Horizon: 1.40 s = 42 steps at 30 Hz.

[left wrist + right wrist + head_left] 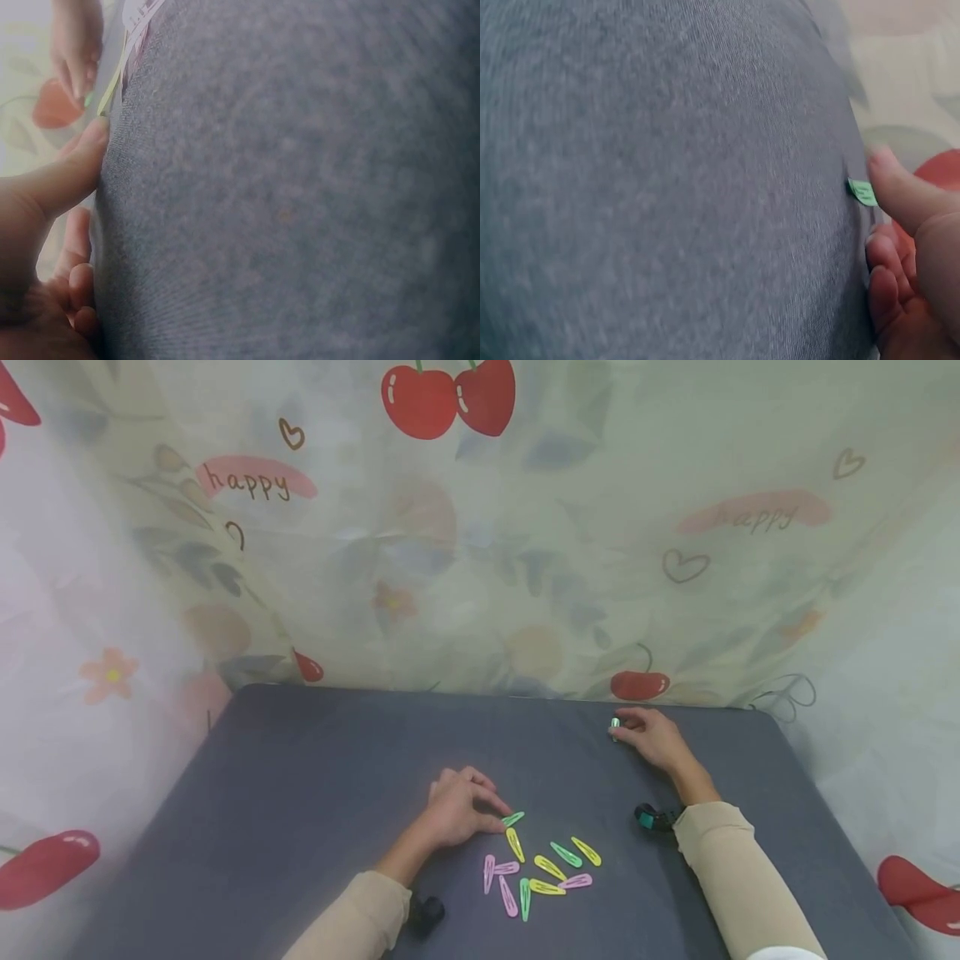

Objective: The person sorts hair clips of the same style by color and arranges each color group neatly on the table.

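Near the middle of the table, my left hand (461, 806) pinches a green snap hair clip (513, 819) between thumb and index finger. Just below that clip lies a yellow hair clip (514, 844). Far off at the table's back right, my right hand (656, 739) holds another green hair clip (615, 728) with its fingertips. In the right wrist view this green clip (862, 192) shows beside the thumb, partly covered by it. The left wrist view shows the left thumb (79, 169) low over the cloth, with its clip mostly hidden.
Several loose clips lie in front of the left hand, among them a pink clip (507, 896), a green clip (566, 854) and a yellow clip (586, 851). Dark grey cloth covers the table (315, 777). A printed curtain (480, 610) hangs behind its back edge.
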Motion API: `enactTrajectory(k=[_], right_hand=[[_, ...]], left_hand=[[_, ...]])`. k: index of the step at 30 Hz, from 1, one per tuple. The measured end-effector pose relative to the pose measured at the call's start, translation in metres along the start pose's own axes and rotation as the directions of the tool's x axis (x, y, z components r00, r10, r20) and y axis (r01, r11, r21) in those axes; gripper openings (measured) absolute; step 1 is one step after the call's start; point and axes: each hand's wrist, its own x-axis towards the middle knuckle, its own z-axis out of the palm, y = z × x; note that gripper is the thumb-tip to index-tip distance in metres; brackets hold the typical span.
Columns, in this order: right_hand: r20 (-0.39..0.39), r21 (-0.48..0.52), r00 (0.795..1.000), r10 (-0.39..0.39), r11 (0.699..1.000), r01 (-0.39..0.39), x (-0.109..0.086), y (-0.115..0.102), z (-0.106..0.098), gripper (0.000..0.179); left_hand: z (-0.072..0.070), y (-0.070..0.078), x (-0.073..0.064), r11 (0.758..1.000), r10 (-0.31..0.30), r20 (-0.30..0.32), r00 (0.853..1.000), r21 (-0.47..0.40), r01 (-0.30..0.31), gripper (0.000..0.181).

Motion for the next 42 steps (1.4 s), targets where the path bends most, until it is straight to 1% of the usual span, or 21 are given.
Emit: enactTrajectory(k=[2,5,11,13,19,21,23,26,28,30,33,38,42], right_hand=[[0.022,0.002,0.999,-0.024,1.0,0.024,-0.001,0.001,-0.001,0.055],[0.03,0.002,0.999,-0.039,0.999,0.039,-0.003,0.002,-0.002,0.055],[0.015,0.0,1.0,-0.027,1.0,0.027,-0.005,0.004,0.002,0.051],[0.007,-0.005,0.999,-0.035,0.999,0.035,-0.005,0.003,0.003,0.051],[-0.013,-0.021,0.998,-0.057,0.998,0.057,-0.005,0.0,0.004,0.05],[-0.015,-0.024,0.998,-0.056,0.998,0.056,-0.006,0.0,0.004,0.05],[-0.012,-0.022,0.999,-0.052,0.998,0.052,-0.006,0.0,0.004,0.05],[-0.008,-0.013,0.999,-0.054,0.998,0.054,-0.006,-0.001,0.004,0.05],[-0.008,-0.005,0.999,-0.05,0.999,0.05,-0.007,-0.001,0.003,0.049],[-0.008,0.001,0.999,-0.048,0.999,0.048,-0.008,-0.001,0.002,0.049],[-0.003,0.006,0.999,-0.045,0.999,0.046,-0.009,-0.001,0.001,0.049],[0.005,0.011,0.999,-0.047,0.999,0.047,-0.009,-0.003,0.0,0.049],[0.008,0.018,0.999,-0.041,0.999,0.041,-0.008,-0.004,0.0,0.049]], left_hand=[[0.0,0.0,0.0,1.0,-0.001,-0.003,1.0,0.005,0.001,0.014],[0.0,0.001,0.0,1.0,-0.005,-0.004,1.0,0.007,0.005,0.013],[0.0,0.002,0.003,1.0,-0.029,-0.002,1.0,0.007,0.029,0.012],[0.0,0.002,0.004,0.999,-0.034,-0.005,0.999,0.009,0.034,0.012],[-0.001,0.004,0.003,1.0,-0.023,-0.006,1.0,0.016,0.023,0.014],[-0.002,0.005,0.003,1.0,-0.025,-0.016,1.0,0.003,0.025,0.013],[-0.004,0.005,0.004,0.999,-0.037,-0.037,0.999,-0.032,0.036,0.012],[-0.007,0.005,0.006,0.991,-0.036,-0.064,0.997,-0.129,0.027,0.01],[-0.01,0.003,0.008,0.984,-0.012,-0.076,0.997,-0.178,-0.001,0.007],[-0.011,0.001,0.008,0.981,0.02,-0.077,0.997,-0.193,-0.034,0.005],[-0.013,-0.001,0.008,0.987,0.046,-0.084,0.995,-0.15,-0.059,0.008],[-0.016,-0.002,0.006,0.994,0.024,-0.076,0.997,-0.103,-0.032,0.013],[-0.017,-0.003,0.007,0.996,0.026,-0.076,0.997,-0.088,-0.033,0.017]])
